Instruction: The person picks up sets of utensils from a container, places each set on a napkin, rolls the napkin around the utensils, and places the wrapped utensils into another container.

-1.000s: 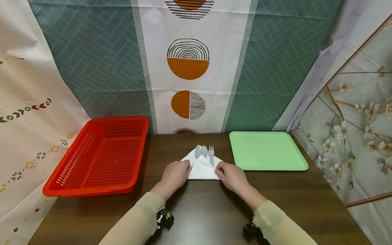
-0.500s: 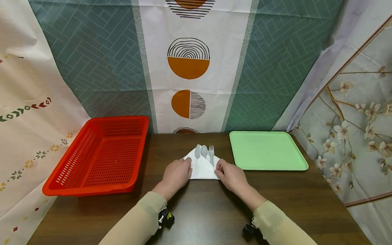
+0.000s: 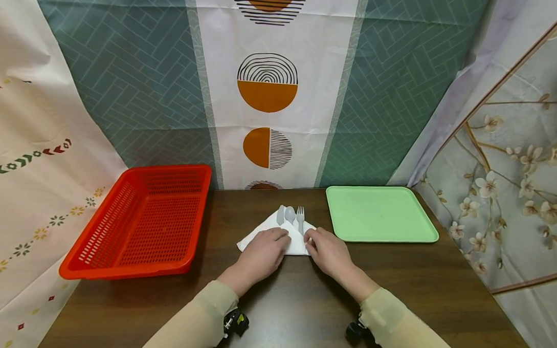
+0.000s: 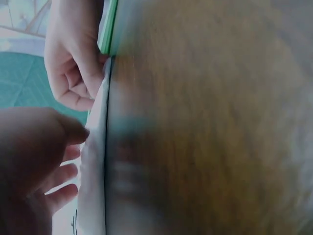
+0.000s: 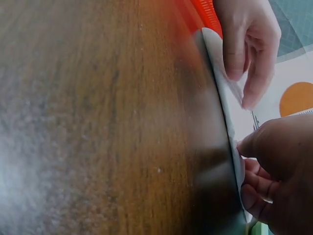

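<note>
A white napkin (image 3: pixel 296 244) lies folded on the table, its left corner spread out past my left hand. A pale grey knife (image 3: pixel 280 215), spoon (image 3: pixel 290 214) and fork (image 3: pixel 300 219) stick out of the napkin's far side, their lower parts covered by a fold. My left hand (image 3: pixel 264 251) is over the left half of the napkin; its thumb and fingers are apart and loosely bent, as the right wrist view shows. My right hand (image 3: pixel 331 251) pinches the napkin's right edge between thumb and fingers.
A red plastic basket (image 3: pixel 188 253) stands at the left on the brown wooden table (image 3: pixel 297 308). At the back right lies a light green tray (image 3: pixel 382 216). Patterned cloths (image 3: pixel 274 40) hang behind and at both sides.
My left hand has let go of the napkin's left side and moved right over it. The left corner now shows, spread outward. My right hand has hardly moved; the cutlery lies as before.
</note>
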Tool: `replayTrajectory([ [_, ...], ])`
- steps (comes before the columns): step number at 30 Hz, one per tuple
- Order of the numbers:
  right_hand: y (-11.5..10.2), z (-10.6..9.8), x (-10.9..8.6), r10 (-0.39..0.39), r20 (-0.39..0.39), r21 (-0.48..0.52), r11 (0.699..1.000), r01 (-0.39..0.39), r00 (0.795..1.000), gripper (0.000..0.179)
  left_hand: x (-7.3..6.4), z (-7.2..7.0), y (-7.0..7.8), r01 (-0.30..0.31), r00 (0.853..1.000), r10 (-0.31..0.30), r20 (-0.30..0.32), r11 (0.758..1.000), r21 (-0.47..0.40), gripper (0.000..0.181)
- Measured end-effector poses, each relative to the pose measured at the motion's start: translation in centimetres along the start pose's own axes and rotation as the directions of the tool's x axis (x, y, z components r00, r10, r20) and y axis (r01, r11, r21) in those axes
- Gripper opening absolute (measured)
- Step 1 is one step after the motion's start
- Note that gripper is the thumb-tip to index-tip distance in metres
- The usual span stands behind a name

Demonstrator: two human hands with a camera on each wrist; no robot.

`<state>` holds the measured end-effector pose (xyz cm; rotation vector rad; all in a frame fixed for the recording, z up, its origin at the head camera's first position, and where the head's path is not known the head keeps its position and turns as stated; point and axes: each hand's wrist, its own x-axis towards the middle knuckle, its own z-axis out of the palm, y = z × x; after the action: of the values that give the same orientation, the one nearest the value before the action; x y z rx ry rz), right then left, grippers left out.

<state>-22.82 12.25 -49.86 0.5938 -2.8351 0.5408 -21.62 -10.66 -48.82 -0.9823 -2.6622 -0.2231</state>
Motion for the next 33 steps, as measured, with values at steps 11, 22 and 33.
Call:
replayTrajectory([
  [11,0.3,-0.1,-0.6,-0.048,-0.024,-0.006,0.999,0.048,0.999,0.013,-0.7,0.2,1.0,-0.025,0.982,0.032,0.187,0.999,-0.039,0.055],
  [22,0.6,-0.3,-1.2,-0.089,-0.041,-0.041,0.995,0.087,0.995,0.013,-0.7,-0.3,1.7,-0.045,0.98,0.044,0.195,0.999,0.001,0.059],
  [33,0.7,-0.7,-1.9,-0.043,-0.055,-0.055,0.998,0.04,0.998,0.015,-0.6,-0.2,2.2,-0.057,0.985,0.044,0.166,0.996,0.074,0.058],
])
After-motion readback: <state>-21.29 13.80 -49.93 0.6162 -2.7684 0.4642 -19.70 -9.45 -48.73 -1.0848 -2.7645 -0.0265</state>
